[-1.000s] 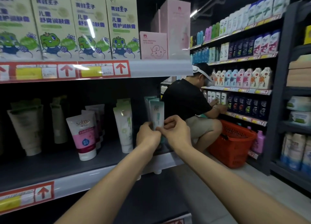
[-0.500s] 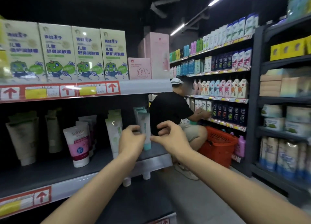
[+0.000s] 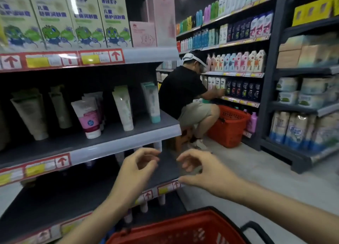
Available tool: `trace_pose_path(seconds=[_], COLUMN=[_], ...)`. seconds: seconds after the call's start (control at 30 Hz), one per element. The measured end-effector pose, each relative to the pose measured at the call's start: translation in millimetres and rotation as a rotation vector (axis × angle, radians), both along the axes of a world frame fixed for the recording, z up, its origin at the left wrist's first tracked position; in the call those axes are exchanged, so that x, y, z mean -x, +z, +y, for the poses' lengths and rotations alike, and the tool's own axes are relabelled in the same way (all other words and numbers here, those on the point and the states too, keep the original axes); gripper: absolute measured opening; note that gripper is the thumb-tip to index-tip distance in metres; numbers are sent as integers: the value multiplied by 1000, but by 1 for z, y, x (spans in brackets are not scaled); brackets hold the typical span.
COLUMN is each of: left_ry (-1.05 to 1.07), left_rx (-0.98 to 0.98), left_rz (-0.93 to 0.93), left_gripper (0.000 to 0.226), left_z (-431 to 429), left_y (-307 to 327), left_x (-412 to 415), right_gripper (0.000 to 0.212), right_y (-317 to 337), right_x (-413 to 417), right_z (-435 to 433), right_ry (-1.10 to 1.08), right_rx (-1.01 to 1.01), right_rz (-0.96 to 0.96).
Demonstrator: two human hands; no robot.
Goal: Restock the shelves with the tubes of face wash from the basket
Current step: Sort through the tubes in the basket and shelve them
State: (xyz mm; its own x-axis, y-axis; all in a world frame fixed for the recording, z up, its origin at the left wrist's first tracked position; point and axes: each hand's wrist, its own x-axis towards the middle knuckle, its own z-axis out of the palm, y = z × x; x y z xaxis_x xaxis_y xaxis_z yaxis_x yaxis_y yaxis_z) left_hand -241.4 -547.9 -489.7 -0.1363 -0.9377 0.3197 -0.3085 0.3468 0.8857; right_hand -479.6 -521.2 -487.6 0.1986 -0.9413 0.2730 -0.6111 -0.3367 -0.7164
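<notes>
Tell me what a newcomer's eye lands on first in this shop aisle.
The left hand and right hand hover empty, fingers loosely curled, before the lower shelf and above a red basket at the bottom edge. Beyond them a crouching person in a black shirt reaches into bottles beside an orange-red basket. Pale green frog boxes line the upper left.

2 bare forearms, uncovered along all their visible length, end in the left grip (image 3: 135, 172) and right grip (image 3: 207, 172), both bare, with slim fingers.
</notes>
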Motion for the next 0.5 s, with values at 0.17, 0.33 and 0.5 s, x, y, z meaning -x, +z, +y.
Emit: trace_pose_path(seconds=[0.17, 0.33, 0.5], left_ry=[-1, -27, -64], left_rx=[-105, -174, -228], left_rz=[-129, -228, -433], left_gripper=[24, 22, 23], left_z=[19, 40, 55], left_y=[-72, -130, -188], left_x=[-24, -47, -74], right_gripper=[41, 50, 47], right_y=[-73, -129, -180], right_x=[3, 6, 11], right_z=[17, 30, 47], right_ry=[23, 110, 164], right_rx=[-181, -287, -338], right_rz=[129, 466, 537])
